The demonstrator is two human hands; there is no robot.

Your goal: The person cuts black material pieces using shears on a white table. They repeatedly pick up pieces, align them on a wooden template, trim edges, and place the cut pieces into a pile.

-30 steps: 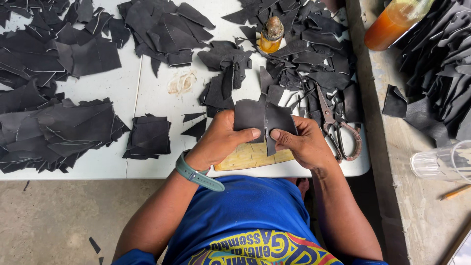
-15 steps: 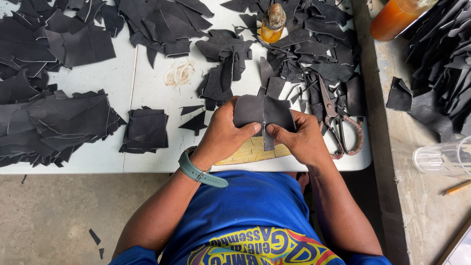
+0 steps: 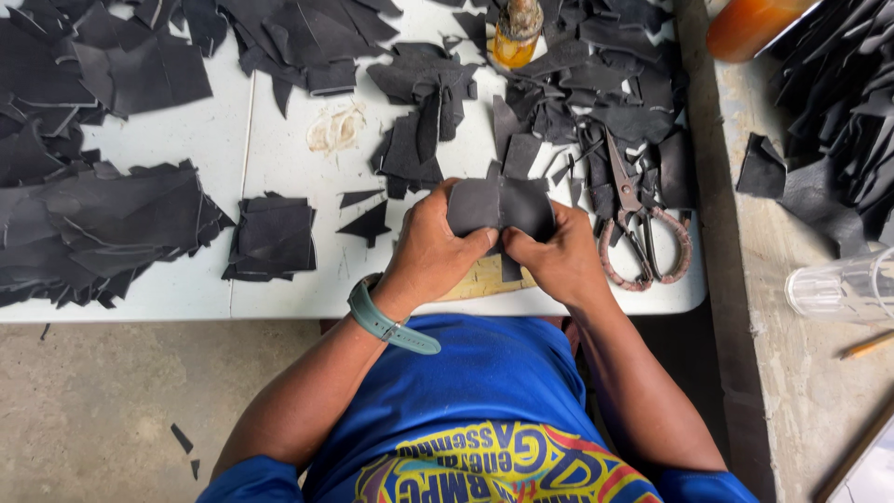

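Where the two arms meet, low centre of the frame: both hands close on one dark leather piece above the near table edge.
Left hand: clenched on the piece's left half, thumb pressed at the middle seam; a teal wristband sits on the wrist.
Right hand: grasping the right half from below, thumb meeting the other thumb at the centre.
Key relation: the piece lies just beyond both hands, toward the top of the frame, its long axis running left to right; neither hand is nearer, as each pinches one end.
Arm pose: forearms angle in from the lower corners, wrists bent inward.
Under the hands: a tan pattern board on the white table.
Just right: rusty scissors, lying flat, blades pointing up-frame.
Left of centre: a small square stack.
Upper frame: heaps of black offcuts and an amber bottle.
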